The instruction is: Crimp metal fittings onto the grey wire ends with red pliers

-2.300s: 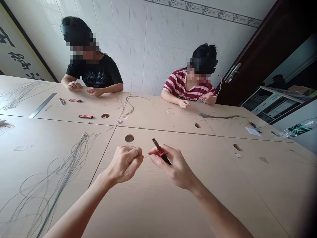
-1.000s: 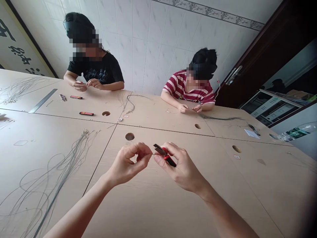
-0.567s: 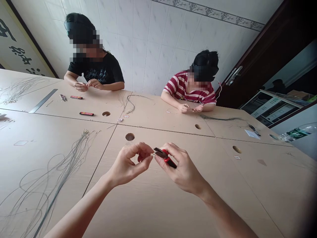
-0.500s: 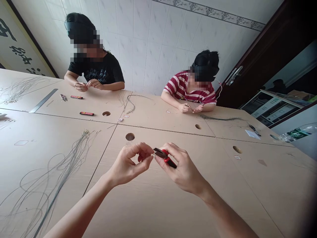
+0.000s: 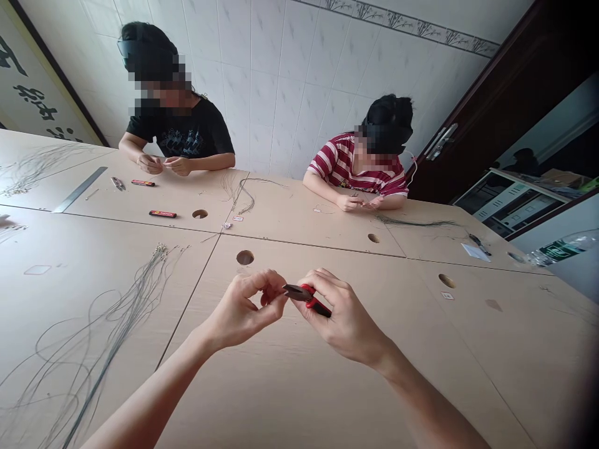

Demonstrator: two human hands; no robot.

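Note:
My right hand (image 5: pixel 341 315) is wrapped round small pliers (image 5: pixel 299 293) with red and black handles. Their dark jaws point left, right at the fingertips of my left hand (image 5: pixel 250 305). Thumb and fingers of that hand are pinched together; whatever is between them is too small to make out. Both hands are held above the table (image 5: pixel 299 386). To the left of my forearm lies a bundle of thin grey wires (image 5: pixel 119 330) with small shiny ends gathered at the top.
Across the table sit a person in black (image 5: pixel 191 134) and one in red stripes (image 5: pixel 346 162). A steel ruler (image 5: pixel 80 189), two red-black tubes (image 5: pixel 163 214) and another wire bundle (image 5: pixel 416 222) lie there. Round holes (image 5: pixel 245 257) pierce the tabletop. A plastic bottle (image 5: pixel 561 249) is at the right.
The plier jaws have turned and shifted slightly left, up against my left fingertips, showing more of their side. My left hand has barely moved.

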